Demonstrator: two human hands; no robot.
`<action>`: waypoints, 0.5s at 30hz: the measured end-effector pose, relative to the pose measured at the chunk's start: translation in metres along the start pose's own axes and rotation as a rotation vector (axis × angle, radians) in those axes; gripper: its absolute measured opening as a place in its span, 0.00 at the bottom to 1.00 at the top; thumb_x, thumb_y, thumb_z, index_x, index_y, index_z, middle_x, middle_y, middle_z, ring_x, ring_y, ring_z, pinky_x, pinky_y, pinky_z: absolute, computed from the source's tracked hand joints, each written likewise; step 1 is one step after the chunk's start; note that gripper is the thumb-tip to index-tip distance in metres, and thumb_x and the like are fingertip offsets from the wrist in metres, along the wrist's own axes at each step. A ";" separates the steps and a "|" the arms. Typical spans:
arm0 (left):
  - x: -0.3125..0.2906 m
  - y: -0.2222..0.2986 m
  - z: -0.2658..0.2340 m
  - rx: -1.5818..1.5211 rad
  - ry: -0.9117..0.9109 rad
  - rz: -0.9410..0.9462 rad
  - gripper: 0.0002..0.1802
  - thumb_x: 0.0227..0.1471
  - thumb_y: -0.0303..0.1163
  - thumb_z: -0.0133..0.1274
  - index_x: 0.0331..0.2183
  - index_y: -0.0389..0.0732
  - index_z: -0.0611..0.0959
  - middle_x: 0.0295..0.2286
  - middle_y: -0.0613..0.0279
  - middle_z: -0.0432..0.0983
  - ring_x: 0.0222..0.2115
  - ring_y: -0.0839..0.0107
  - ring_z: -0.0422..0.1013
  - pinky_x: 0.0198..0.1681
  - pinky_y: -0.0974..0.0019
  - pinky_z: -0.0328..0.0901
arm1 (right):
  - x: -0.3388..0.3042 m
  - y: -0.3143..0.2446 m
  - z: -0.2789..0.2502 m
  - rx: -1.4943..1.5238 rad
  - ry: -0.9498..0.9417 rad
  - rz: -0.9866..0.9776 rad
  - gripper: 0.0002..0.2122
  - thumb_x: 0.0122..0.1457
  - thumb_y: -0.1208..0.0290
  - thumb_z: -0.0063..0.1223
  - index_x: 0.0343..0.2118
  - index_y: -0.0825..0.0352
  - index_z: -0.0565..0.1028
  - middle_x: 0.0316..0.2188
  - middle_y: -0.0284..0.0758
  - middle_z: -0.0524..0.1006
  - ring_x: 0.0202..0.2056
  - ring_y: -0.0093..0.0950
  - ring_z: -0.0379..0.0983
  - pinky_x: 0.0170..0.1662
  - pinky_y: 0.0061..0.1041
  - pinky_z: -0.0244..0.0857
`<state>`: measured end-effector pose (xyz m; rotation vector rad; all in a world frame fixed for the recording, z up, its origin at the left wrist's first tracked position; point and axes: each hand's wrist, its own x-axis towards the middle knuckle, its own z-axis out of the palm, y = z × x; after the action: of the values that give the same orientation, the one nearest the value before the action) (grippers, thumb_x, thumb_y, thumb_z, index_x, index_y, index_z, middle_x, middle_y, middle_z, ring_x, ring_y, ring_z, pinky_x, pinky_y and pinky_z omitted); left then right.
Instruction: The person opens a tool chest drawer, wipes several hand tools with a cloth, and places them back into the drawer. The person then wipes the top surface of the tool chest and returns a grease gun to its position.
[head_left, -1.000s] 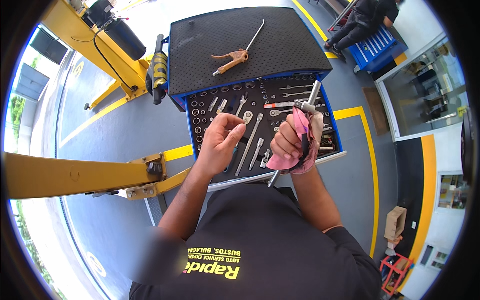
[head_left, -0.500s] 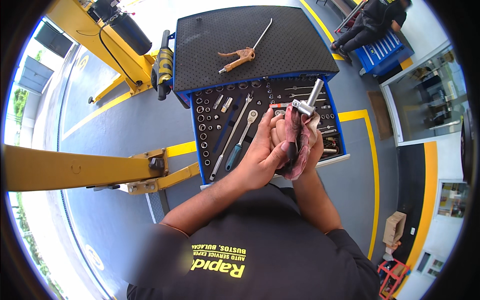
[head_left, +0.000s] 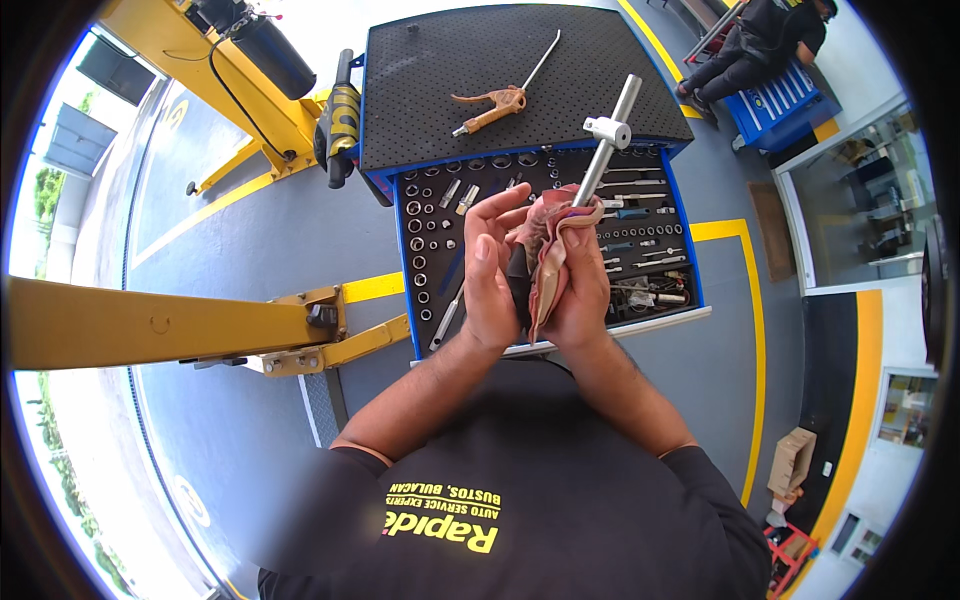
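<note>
Through a stained pink rag (head_left: 552,260), my right hand (head_left: 583,290) grips a sliding T-bar handle (head_left: 598,172). Its bare steel bar slants up and away, with the square-drive head (head_left: 607,131) partway along it. The lower end of the bar is hidden in the cloth. My left hand (head_left: 492,280) is open beside the rag, fingers apart and palm turned toward it. A black piece (head_left: 519,283) shows between the palms; whether it is cloth or a handle I cannot tell. Both hands are above the open tool drawer (head_left: 437,200).
Sockets (head_left: 417,244), ratchets and wrenches lie in the drawer's foam. On the cabinet's black perforated top (head_left: 420,80) rests an orange air blow gun (head_left: 495,107). A yellow lift arm (head_left: 170,325) stands at left. At far right, a person (head_left: 765,50) sits on a blue tool cabinet (head_left: 780,108).
The T-bar handle has swung up, showing more bar beyond the rag. My left hand has opened and moved left off the cloth, while my right hand keeps hold.
</note>
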<state>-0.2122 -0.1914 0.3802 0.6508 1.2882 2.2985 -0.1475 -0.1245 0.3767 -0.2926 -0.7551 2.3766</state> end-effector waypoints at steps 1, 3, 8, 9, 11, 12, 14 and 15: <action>0.007 0.004 -0.010 0.086 -0.031 -0.082 0.42 0.67 0.64 0.35 0.59 0.33 0.71 0.60 0.45 0.70 0.58 0.59 0.70 0.67 0.52 0.57 | 0.000 -0.001 -0.008 -0.103 -0.022 -0.019 0.24 0.76 0.55 0.42 0.66 0.64 0.64 0.51 0.34 0.77 0.48 0.27 0.78 0.50 0.26 0.74; 0.023 0.006 -0.029 0.004 -0.112 -0.182 0.36 0.73 0.57 0.29 0.59 0.36 0.73 0.56 0.52 0.74 0.58 0.62 0.70 0.63 0.52 0.59 | 0.001 -0.003 -0.013 -0.228 -0.075 0.001 0.25 0.76 0.51 0.40 0.66 0.65 0.66 0.51 0.35 0.78 0.49 0.26 0.78 0.50 0.27 0.75; 0.021 0.001 -0.052 -0.158 -0.359 -0.382 0.39 0.71 0.54 0.32 0.64 0.29 0.69 0.61 0.46 0.73 0.64 0.58 0.66 0.70 0.54 0.57 | -0.006 0.003 -0.020 -0.143 -0.064 0.118 0.19 0.78 0.53 0.39 0.50 0.66 0.75 0.36 0.30 0.79 0.31 0.17 0.76 0.35 0.22 0.72; 0.012 -0.001 -0.053 -0.228 -0.389 -0.353 0.38 0.69 0.51 0.33 0.66 0.29 0.66 0.62 0.45 0.70 0.65 0.57 0.65 0.70 0.54 0.56 | -0.007 0.006 -0.022 -0.142 -0.014 0.120 0.19 0.77 0.53 0.39 0.48 0.65 0.75 0.35 0.30 0.79 0.31 0.17 0.76 0.35 0.23 0.72; -0.002 -0.003 -0.048 -0.227 -0.417 -0.365 0.39 0.66 0.45 0.35 0.70 0.31 0.58 0.65 0.42 0.65 0.68 0.56 0.62 0.72 0.55 0.53 | -0.008 0.006 -0.018 -0.102 0.176 0.182 0.20 0.76 0.52 0.39 0.47 0.65 0.76 0.34 0.29 0.78 0.33 0.18 0.76 0.36 0.22 0.71; -0.008 -0.003 -0.044 -0.156 -0.415 -0.406 0.41 0.64 0.42 0.36 0.72 0.33 0.54 0.67 0.41 0.62 0.69 0.56 0.60 0.73 0.55 0.52 | -0.010 0.003 -0.014 -0.106 0.155 0.184 0.20 0.76 0.53 0.39 0.47 0.65 0.76 0.35 0.29 0.78 0.34 0.18 0.76 0.37 0.22 0.71; -0.014 -0.006 -0.041 -0.094 -0.466 -0.313 0.42 0.69 0.51 0.39 0.73 0.36 0.52 0.68 0.41 0.59 0.69 0.54 0.59 0.73 0.53 0.51 | -0.009 -0.005 -0.015 -0.177 0.006 0.186 0.19 0.77 0.54 0.39 0.48 0.66 0.76 0.36 0.30 0.79 0.37 0.19 0.76 0.40 0.23 0.71; -0.012 -0.006 -0.037 -0.069 -0.467 -0.235 0.43 0.70 0.53 0.40 0.73 0.37 0.52 0.68 0.41 0.59 0.69 0.54 0.59 0.73 0.52 0.52 | -0.007 -0.007 -0.021 -0.243 -0.126 0.173 0.19 0.77 0.55 0.39 0.49 0.67 0.76 0.37 0.31 0.80 0.38 0.19 0.77 0.42 0.23 0.71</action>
<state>-0.2233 -0.2199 0.3561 0.8941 0.9986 1.8480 -0.1307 -0.1146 0.3637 -0.3226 -1.1220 2.4837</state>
